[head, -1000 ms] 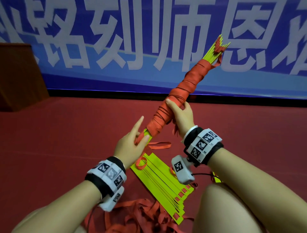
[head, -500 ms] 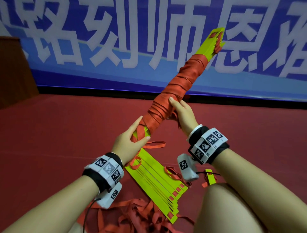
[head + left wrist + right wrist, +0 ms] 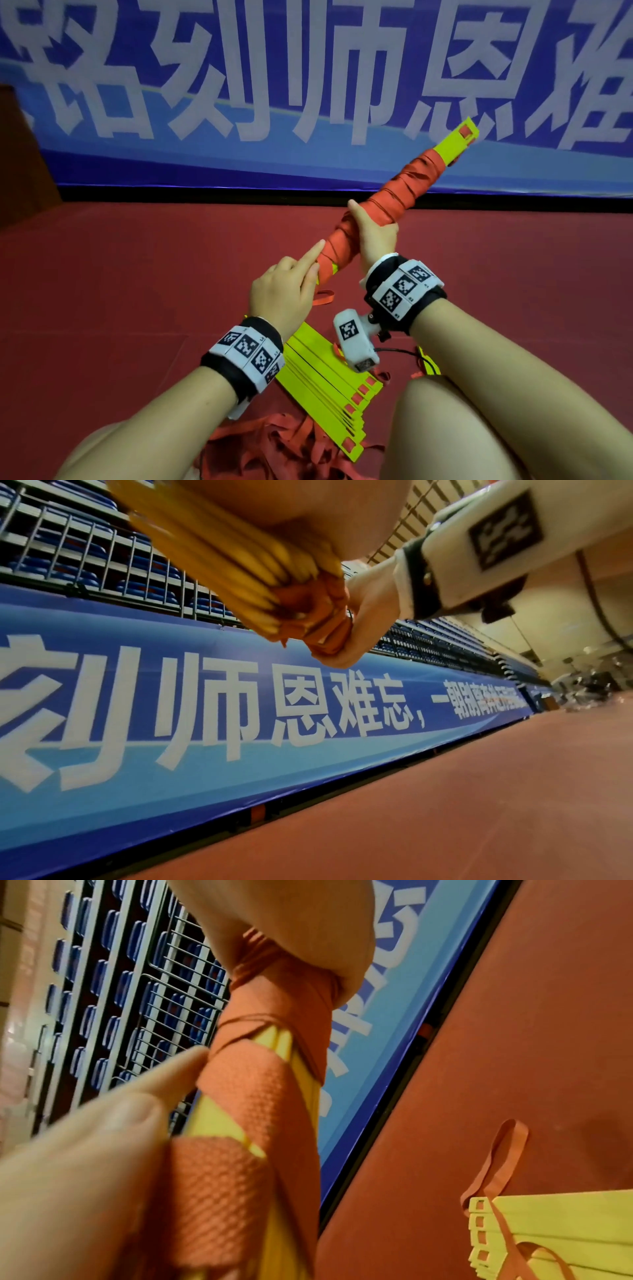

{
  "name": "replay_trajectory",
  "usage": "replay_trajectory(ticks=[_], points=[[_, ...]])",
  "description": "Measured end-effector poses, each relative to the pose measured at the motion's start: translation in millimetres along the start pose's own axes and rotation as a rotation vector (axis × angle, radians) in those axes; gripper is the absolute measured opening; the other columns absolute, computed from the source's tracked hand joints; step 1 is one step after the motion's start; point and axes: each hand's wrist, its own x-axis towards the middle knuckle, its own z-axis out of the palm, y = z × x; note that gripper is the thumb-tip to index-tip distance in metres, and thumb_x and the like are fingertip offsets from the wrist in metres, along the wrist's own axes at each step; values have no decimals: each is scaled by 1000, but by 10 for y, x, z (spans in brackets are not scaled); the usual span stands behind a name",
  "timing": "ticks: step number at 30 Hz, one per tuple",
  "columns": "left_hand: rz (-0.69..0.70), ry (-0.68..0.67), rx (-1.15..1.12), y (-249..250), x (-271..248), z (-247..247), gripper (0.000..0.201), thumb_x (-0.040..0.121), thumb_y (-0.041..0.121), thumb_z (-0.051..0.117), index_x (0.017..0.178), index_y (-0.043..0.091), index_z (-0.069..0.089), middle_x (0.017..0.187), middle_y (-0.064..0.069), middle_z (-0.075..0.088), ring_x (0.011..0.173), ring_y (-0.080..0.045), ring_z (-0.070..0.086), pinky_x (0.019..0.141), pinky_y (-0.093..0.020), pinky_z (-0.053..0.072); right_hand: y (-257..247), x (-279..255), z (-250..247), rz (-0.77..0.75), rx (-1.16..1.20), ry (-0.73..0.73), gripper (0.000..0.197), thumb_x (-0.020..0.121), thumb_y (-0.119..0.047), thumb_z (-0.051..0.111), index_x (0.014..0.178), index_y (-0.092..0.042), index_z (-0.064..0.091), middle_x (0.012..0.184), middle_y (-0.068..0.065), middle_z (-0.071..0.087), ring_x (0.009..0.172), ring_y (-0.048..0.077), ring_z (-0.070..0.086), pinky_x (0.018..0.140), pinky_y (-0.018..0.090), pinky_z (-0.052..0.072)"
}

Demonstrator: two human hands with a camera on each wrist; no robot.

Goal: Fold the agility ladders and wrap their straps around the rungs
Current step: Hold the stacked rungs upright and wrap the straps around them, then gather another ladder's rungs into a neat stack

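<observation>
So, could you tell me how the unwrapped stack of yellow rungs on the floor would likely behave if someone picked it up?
The loose rung stack would probably fan apart, since its rungs already lie staggered and nothing binds them. The red straps heaped beside it look floppy and would likely trail and tangle. The rungs themselves seem stiff and flat, so unlikely to roll.

The right hand [image 3: 375, 233] wraps its fingers around the orange-strapped bundle of yellow-green plastic rungs [image 3: 387, 205]. The left hand [image 3: 284, 294], lower and nearer, holds the bundle's near end, index finger extended along it.

Even indoor light; wrist views blurred, warped.
</observation>
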Motion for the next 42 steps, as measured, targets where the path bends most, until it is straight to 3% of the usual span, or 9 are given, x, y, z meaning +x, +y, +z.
replay_trajectory(ticks=[3,6,13,20,24,27,30,36,42], points=[[-13,-78,-201,123,62,74,48,94,39,32,135,31,56,89,-2,66,80,-30,64,61,-35,47,-23,174,-100,-43,-1,50,77,60,-39,84,123,-10,51,106,6,67,91,22,67,86,41,56],[-198,-270,-545,181,116,262,40,101,28,38,140,31,49,106,-10,68,90,-27,62,78,-39,48,-28,380,-246,-94,-84,29,74,50,-40,78,116,-12,58,98,7,70,82,23,70,79,45,59],[-406,-523,-743,517,335,1157,39,99,11,44,135,23,53,92,-4,64,67,-17,61,69,-33,52,106,902,-1250,-181,-357,-136,49,73,-13,75,116,-18,52,95,8,66,73,24,66,69,46,60],[-450,-685,-704,977,37,2321,39,97,14,47,134,23,55,95,-6,63,96,-31,65,86,-44,54,1068,1141,-2576,-30,-577,26,86,65,-36,79,140,-25,38,112,1,66,91,16,66,83,34,56],[-460,-850,-622,1035,-580,2832,39,97,15,47,135,20,55,83,-1,59,94,-30,64,81,-34,49,1753,952,-3268,148,-555,120,66,73,-21,79,131,-23,47,103,3,68,78,9,66,75,26,55],[-360,-1003,-510,988,-1013,3035,39,97,15,49,136,19,52,92,-5,63,103,-28,60,87,-31,42,2168,764,-3762,267,-616,207,56,70,-21,80,118,-27,52,99,2,69,90,24,67,89,41,54],[-401,-1089,-473,879,-1336,3171,39,98,15,49,136,18,52,92,-1,57,104,-27,59,86,-28,41,2449,626,-4198,346,-720,230,62,74,-18,79,127,-23,49,104,3,67,96,25,64,92,37,50],[-519,-1147,-400,681,-1640,3336,38,98,14,49,136,16,52,80,0,57,86,-23,58,72,-25,37,2729,541,-4673,468,-939,74,94,76,-17,79,151,-18,23,131,7,55,115,19,55,94,21,37],[-475,-1216,-322,595,-1739,3297,40,98,14,49,138,16,50,101,-5,63,105,-25,59,89,-28,40,2790,674,-4694,542,-1183,-222,110,70,-22,82,153,-17,10,146,16,42,133,27,42,111,36,33]])
